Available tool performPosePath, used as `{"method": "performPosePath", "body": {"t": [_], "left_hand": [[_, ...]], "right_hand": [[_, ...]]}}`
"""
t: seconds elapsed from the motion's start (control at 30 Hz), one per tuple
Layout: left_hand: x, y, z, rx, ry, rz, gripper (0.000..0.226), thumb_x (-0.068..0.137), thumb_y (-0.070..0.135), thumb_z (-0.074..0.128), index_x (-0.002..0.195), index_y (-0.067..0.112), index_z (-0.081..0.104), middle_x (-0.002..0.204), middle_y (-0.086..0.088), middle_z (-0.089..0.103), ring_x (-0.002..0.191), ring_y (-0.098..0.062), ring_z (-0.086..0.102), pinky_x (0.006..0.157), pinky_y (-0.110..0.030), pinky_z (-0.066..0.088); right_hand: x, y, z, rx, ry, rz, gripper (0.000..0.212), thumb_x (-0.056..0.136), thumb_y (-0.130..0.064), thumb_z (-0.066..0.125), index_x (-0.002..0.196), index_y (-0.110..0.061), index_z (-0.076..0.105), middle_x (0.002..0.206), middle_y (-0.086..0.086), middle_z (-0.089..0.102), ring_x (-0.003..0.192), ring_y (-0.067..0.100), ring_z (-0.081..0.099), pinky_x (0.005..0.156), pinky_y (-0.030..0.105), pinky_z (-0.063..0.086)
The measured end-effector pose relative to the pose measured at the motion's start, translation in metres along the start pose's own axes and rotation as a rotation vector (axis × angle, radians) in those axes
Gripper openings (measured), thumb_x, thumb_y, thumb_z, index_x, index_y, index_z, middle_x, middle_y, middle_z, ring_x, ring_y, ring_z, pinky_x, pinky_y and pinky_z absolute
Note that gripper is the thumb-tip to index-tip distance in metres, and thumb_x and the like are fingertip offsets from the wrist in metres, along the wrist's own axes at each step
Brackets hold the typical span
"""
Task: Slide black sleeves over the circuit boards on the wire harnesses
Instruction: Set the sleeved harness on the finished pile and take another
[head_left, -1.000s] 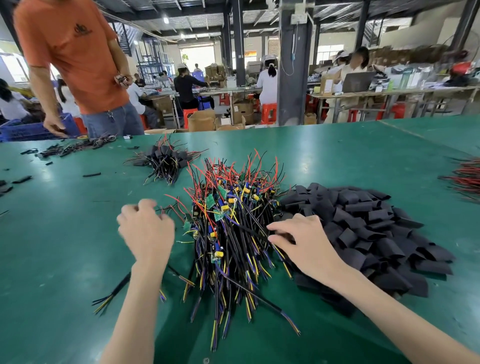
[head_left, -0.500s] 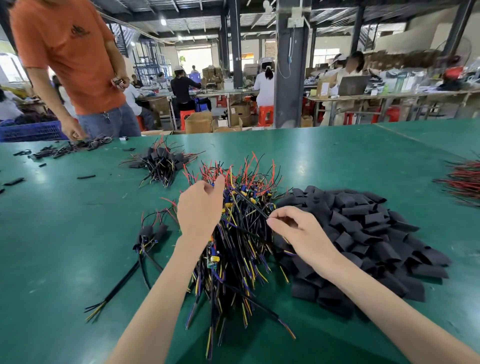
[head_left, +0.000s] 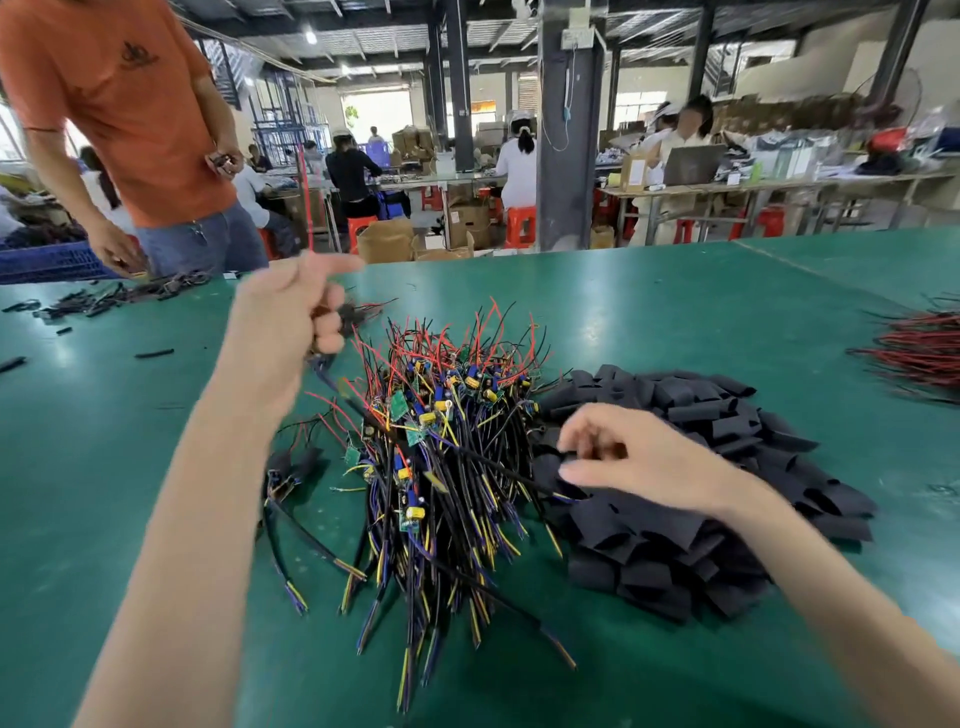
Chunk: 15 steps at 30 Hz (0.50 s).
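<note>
**one harness coming out of a tangle: snags are the main risk**

the left hand (head_left: 283, 332) is raised above and to the left of the harness pile (head_left: 441, 457). its fingers are curled round the board end of a lifted harness (head_left: 483, 467), whose black cable trails back down across the top of the pile. the right hand (head_left: 644, 462) hovers at the right edge of the pile, where the sleeve pile (head_left: 701, 426) touches it. its fingers are bent toward something dark, but blur hides whether they pinch a sleeve, the cable end or nothing.

the likeliest trouble is the trailing cable catching on its neighbours. the pile is a dense knot of wires and bare circuit boards (head_left: 399, 404), so a hard pull could drag several harnesses out and scatter them over the worktop (head_left: 649, 312). it could also strain the thin red leads where they join a board. if the cable's free end stays buried, the right hand has no end to thread a sleeve onto. the flattened sleeves may also stick together and come up in pairs. one harness that looks already sleeved (head_left: 293, 467) lies just left of the pile, close enough for the swinging cable to sweep it back in.
</note>
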<state>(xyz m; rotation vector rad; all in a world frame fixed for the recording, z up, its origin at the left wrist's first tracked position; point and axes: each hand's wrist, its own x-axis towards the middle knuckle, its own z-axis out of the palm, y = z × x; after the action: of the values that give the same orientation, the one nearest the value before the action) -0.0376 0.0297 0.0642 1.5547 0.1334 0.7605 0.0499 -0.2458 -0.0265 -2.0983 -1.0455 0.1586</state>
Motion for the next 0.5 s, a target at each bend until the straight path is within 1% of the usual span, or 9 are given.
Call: {"method": "performPosePath", "body": {"t": [0.1,0.17,0.2,0.23,0.27,0.33,0.37,0.43,0.5], "left_hand": [[0.001,0.027,-0.016,0.319,0.015,0.324,0.029,0.101,0.022,0.038,0.093,0.028,0.065,0.054,0.009,0.049,0.043,-0.002,0.031,0.039,-0.014,0.026],[0.001,0.034,-0.017,0.646,0.027,0.559,0.025,0.096,0.024,0.040,0.104,0.033,0.062,0.058,0.011,0.059,0.049,0.000,0.041,0.052,-0.019,0.036],[-0.002,0.032,-0.012,0.803,0.023,0.632,0.024,0.095,0.024,0.041,0.109,0.034,0.059,0.060,0.011,0.062,0.053,0.002,0.047,0.059,-0.020,0.040],[-0.006,0.026,-0.006,0.940,0.002,0.665,0.024,0.095,0.024,0.043,0.111,0.032,0.058,0.061,0.011,0.063,0.057,0.002,0.053,0.064,-0.024,0.045],[-0.012,0.015,0.002,1.052,-0.039,0.663,0.023,0.097,0.024,0.043,0.112,0.030,0.058,0.065,0.011,0.065,0.060,-0.005,0.059,0.065,-0.029,0.049],[-0.026,-0.014,0.018,1.190,-0.143,0.601,0.024,0.098,0.025,0.040,0.112,0.026,0.060,0.075,0.009,0.068,0.060,-0.017,0.061,0.061,-0.036,0.054],[-0.033,-0.030,0.025,1.205,-0.186,0.563,0.024,0.098,0.023,0.041,0.113,0.025,0.060,0.080,0.009,0.068,0.062,-0.017,0.060,0.061,-0.037,0.054],[-0.047,-0.060,0.035,1.178,-0.245,0.505,0.027,0.096,0.012,0.047,0.116,0.026,0.058,0.090,0.010,0.067,0.080,-0.017,0.060,0.071,-0.039,0.054],[-0.057,-0.085,0.042,1.162,-0.314,0.501,0.035,0.093,0.003,0.049,0.121,0.021,0.057,0.103,0.007,0.064,0.100,-0.018,0.056,0.084,-0.040,0.050]], "right_hand": [[-0.011,0.015,-0.020,-0.080,-0.276,0.130,0.032,0.067,-0.037,0.082,0.090,-0.031,0.061,0.088,-0.014,0.058,0.065,-0.004,0.043,0.063,0.010,0.038],[-0.013,0.020,-0.015,-0.167,-0.336,0.158,0.041,0.065,-0.044,0.081,0.098,-0.034,0.058,0.093,-0.015,0.056,0.067,-0.007,0.046,0.063,0.008,0.037],[-0.012,0.022,-0.010,-0.219,-0.338,0.159,0.045,0.066,-0.046,0.080,0.102,-0.034,0.057,0.095,-0.014,0.055,0.069,-0.008,0.047,0.063,0.008,0.037],[-0.010,0.024,-0.005,-0.271,-0.331,0.154,0.047,0.068,-0.047,0.079,0.107,-0.032,0.057,0.097,-0.012,0.054,0.071,-0.009,0.047,0.063,0.008,0.036],[-0.009,0.025,0.000,-0.314,-0.319,0.143,0.049,0.069,-0.047,0.078,0.110,-0.032,0.057,0.098,-0.011,0.053,0.073,-0.009,0.046,0.064,0.009,0.035],[-0.008,0.028,0.004,-0.343,-0.289,0.123,0.048,0.072,-0.043,0.076,0.115,-0.032,0.056,0.100,-0.008,0.049,0.074,-0.009,0.044,0.065,0.007,0.033],[-0.008,0.029,0.004,-0.337,-0.279,0.122,0.047,0.075,-0.040,0.074,0.117,-0.033,0.055,0.100,-0.007,0.048,0.073,-0.009,0.044,0.065,0.007,0.032],[-0.007,0.032,0.001,-0.339,-0.281,0.135,0.043,0.080,-0.028,0.068,0.120,-0.037,0.054,0.102,-0.002,0.045,0.073,-0.005,0.043,0.066,0.009,0.031],[-0.006,0.034,-0.002,-0.362,-0.290,0.147,0.044,0.083,-0.011,0.060,0.118,-0.038,0.055,0.103,0.001,0.044,0.073,0.000,0.043,0.070,0.018,0.032]]}}
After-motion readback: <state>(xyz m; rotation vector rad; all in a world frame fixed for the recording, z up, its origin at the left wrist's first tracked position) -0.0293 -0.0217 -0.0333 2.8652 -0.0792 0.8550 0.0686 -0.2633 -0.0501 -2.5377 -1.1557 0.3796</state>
